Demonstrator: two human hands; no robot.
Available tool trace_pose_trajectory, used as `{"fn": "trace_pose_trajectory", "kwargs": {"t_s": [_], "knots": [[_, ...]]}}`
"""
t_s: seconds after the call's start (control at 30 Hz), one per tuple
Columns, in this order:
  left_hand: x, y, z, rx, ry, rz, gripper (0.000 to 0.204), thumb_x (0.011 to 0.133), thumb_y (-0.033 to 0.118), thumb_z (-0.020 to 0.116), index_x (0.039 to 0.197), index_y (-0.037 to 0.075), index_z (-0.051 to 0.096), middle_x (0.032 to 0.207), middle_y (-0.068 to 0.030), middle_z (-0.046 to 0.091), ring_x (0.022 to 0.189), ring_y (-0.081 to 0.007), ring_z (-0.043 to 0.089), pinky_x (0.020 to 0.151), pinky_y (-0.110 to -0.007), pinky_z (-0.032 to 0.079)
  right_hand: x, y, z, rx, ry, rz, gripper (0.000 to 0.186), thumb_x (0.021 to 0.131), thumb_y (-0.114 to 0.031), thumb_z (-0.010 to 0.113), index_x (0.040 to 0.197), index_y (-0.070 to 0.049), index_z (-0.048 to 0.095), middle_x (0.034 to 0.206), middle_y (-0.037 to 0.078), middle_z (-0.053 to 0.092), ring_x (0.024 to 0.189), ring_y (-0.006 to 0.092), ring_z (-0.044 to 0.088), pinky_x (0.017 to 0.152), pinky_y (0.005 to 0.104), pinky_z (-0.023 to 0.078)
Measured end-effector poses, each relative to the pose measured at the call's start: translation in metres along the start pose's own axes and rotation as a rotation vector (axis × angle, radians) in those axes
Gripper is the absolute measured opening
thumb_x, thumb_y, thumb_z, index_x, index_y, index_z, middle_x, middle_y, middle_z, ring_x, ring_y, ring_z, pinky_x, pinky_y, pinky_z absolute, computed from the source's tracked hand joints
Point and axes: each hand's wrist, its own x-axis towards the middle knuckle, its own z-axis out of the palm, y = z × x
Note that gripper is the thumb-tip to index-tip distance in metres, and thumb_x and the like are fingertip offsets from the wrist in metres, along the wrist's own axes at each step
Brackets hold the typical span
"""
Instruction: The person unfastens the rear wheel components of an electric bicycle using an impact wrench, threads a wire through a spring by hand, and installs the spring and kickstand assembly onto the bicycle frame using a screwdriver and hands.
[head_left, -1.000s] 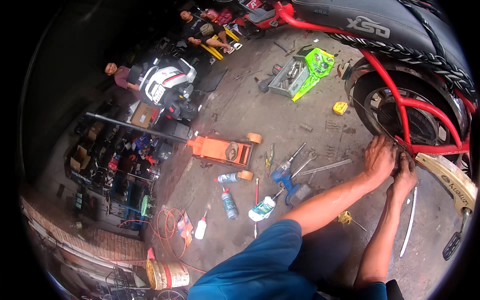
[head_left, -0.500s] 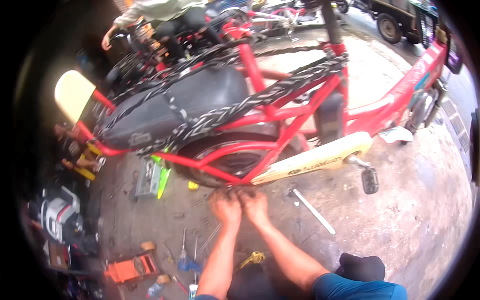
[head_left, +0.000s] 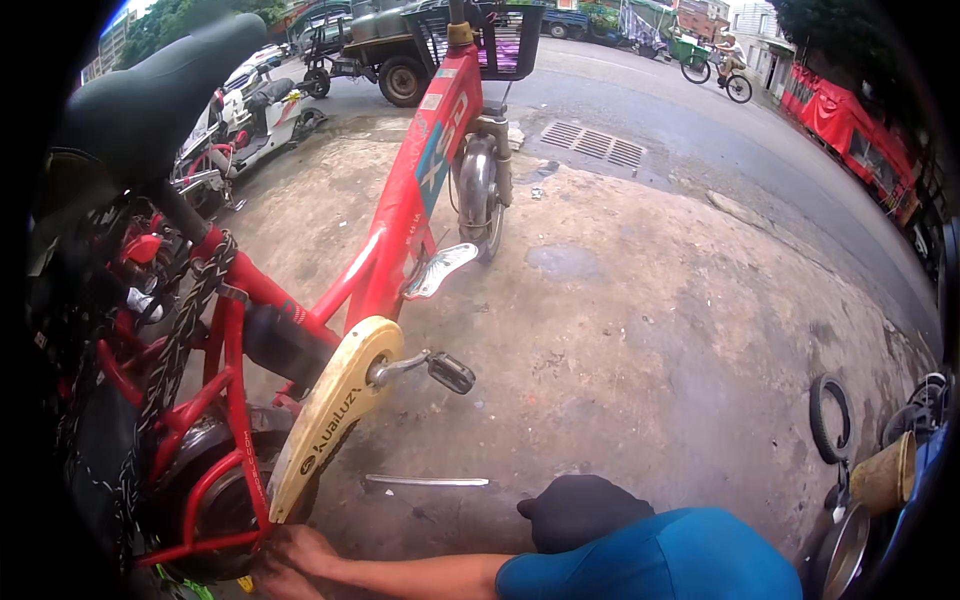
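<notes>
A red bicycle [head_left: 375,255] with a cream chain guard [head_left: 345,385] and a black pedal [head_left: 451,372] stands at the left. Down at its rear axle, just below the guard's back end, my right hand [head_left: 303,549] presses close with bent fingers. Beside it my left hand [head_left: 277,579] is bunched in too, partly cut off by the lower edge. Both seem closed on something small at the axle, which the fingers hide. The rear wheel [head_left: 225,505] sits behind the red frame tubes. A black-and-white rope [head_left: 180,345] winds along the frame under the black saddle [head_left: 165,85].
A pale metal bar [head_left: 427,482] lies on the concrete near my right forearm. To the right are a loose tyre [head_left: 829,418] and a tan bucket [head_left: 886,470]. A drain grate [head_left: 593,145] borders the road, where a person rides a bicycle [head_left: 722,70].
The view has swung to the right, bringing in the road and front wheel, so the bicycle and hands now appear further left. Both hands remain at the rear axle.
</notes>
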Motion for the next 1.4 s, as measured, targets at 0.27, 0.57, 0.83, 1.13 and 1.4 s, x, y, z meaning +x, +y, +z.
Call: {"fn": "trace_pose_trajectory", "kwargs": {"t_s": [0.27, 0.57, 0.83, 1.13, 1.4], "knots": [[-0.001, -0.067, 0.042, -0.127, -0.108, -0.427, 0.028, 0.082, 0.027, 0.061, 0.082, -0.001, 0.066, 0.077, -0.0205, 0.064, 0.068, -0.0378, 0.060, 0.058, -0.046, 0.046, 0.013, 0.020, 0.001, -0.010, 0.104, -0.034, 0.026, 0.085, -0.020, 0.051, 0.102, -0.005, 0.063, 0.092, 0.019, 0.065, 0.091, 0.0333, 0.063, 0.080, 0.0404, 0.048], [-0.013, -0.099, 0.032, -0.101, -0.219, -0.320, 0.031, 0.087, 0.030, 0.054, 0.092, 0.002, 0.064, 0.084, -0.0194, 0.065, 0.074, -0.0358, 0.063, 0.059, -0.044, 0.047, 0.002, 0.003, -0.003, 0.119, -0.010, 0.076, 0.031, 0.084, -0.032, 0.058, 0.101, -0.007, 0.066, 0.091, 0.019, 0.066, 0.088, 0.0327, 0.064, 0.077, 0.0406, 0.049], [-0.008, -0.100, 0.045, -0.041, -0.160, -0.424, 0.036, 0.087, 0.034, 0.056, 0.096, 0.001, 0.062, 0.085, -0.0205, 0.064, 0.077, -0.0367, 0.062, 0.060, -0.045, 0.047, 0.004, 0.004, -0.005, 0.104, 0.097, 0.047, 0.030, 0.083, -0.032, 0.060, 0.100, -0.007, 0.067, 0.079, 0.014, 0.067, 0.070, 0.0246, 0.066, 0.066, 0.0365, 0.050], [-0.017, -0.124, 0.060, -0.067, -0.079, -0.283, 0.035, 0.085, 0.035, 0.061, 0.086, 0.000, 0.063, 0.079, -0.0212, 0.064, 0.072, -0.0332, 0.064, 0.059, -0.042, 0.049, 0.006, 0.012, -0.001, 0.114, 0.076, -0.014, 0.024, 0.082, -0.025, 0.058, 0.096, -0.008, 0.068, 0.078, 0.011, 0.067, 0.069, 0.0215, 0.065, 0.062, 0.0346, 0.050], [0.024, -0.010, -0.016, -0.178, -0.093, -0.172, 0.018, 0.082, 0.010, 0.063, 0.084, -0.008, 0.062, 0.073, -0.0186, 0.064, 0.063, -0.0262, 0.059, 0.056, -0.039, 0.046, 0.019, 0.012, 0.020, -0.119, 0.241, 0.024, 0.035, 0.075, -0.039, 0.060, 0.076, -0.006, 0.068, 0.074, 0.019, 0.065, 0.071, 0.0353, 0.064, 0.065, 0.0454, 0.051]]}}
